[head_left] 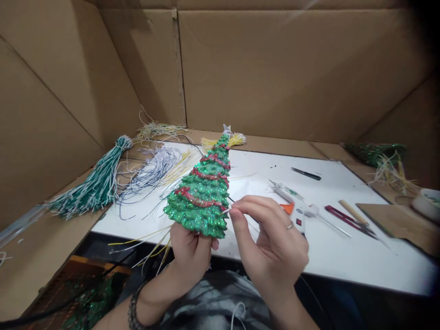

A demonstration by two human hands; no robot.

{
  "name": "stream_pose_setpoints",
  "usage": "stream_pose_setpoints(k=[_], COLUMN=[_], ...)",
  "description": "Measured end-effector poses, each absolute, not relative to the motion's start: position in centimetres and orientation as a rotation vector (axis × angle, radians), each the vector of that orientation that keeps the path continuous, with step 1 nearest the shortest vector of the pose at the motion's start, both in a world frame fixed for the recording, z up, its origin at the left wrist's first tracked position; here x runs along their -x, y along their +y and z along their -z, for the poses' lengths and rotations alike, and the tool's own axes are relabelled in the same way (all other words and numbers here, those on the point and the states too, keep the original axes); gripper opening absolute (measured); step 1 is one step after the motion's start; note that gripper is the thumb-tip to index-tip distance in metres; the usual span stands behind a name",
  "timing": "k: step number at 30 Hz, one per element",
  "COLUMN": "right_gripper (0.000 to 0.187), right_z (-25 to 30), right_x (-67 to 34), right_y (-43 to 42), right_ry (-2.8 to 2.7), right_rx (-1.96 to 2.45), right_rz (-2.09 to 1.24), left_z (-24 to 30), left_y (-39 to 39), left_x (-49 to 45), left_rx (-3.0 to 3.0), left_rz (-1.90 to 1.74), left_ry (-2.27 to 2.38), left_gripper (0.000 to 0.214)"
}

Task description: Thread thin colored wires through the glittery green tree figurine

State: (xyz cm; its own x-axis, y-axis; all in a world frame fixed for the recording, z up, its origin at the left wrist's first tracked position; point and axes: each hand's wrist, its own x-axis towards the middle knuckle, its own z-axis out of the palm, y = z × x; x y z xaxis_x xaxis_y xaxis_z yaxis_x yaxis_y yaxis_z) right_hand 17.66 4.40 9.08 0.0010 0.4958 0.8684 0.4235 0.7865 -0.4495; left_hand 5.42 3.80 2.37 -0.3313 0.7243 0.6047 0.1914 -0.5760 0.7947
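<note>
A glittery green Christmas tree ornament (201, 195) with red garlands and a pale star (227, 129) on top is held up over the table's front edge, tilted slightly. Beneath its base, my left hand (190, 250) is closed around it, the fingers partly hidden. Yellow and white wires (151, 256) hang out beside that hand. My right hand (266, 233) pinches a thin white wire end (225, 211) between thumb and forefinger, right at the tree's lower right edge. I cannot tell whether the wire end goes into the tree.
Bundles of green-and-white wires (99, 183) and blue wires (147, 169) lie left. A glue gun (295, 211), red-handled snips (347, 220), a wooden stick (353, 212) and a black pen-like tool (305, 173) lie right on the white board (330, 266). Cardboard walls (275, 68) surround the table.
</note>
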Motion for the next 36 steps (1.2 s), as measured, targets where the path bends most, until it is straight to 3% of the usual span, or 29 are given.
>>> stream_pose_setpoints(k=[15,25,30,36], right_gripper=[0.012,0.017,0.017,0.028], right_z=[-9.1,-8.0,-7.6,-7.7], right_x=[-18.1,-18.7,-18.1,-17.5], right_y=[5.3,6.9,6.9,6.4], right_ry=[-1.785,-1.860,-1.739,-1.617], right_rx=[0.780,0.621,0.657,0.673], right_rz=[0.320,0.488,0.246,0.037], left_z=[-3.3,-3.9,-5.0,-6.2], left_y=[3.5,3.5,3.6,3.9], left_x=[-4.9,-5.6,-6.2,-6.4], left_rx=[-1.638,-1.462,-1.173,-1.061], left_rz=[-1.819,-1.765,-1.755,-1.736], left_ry=[1.221,1.352,1.188,1.154], left_gripper=[0.031,0.029,0.015,0.017])
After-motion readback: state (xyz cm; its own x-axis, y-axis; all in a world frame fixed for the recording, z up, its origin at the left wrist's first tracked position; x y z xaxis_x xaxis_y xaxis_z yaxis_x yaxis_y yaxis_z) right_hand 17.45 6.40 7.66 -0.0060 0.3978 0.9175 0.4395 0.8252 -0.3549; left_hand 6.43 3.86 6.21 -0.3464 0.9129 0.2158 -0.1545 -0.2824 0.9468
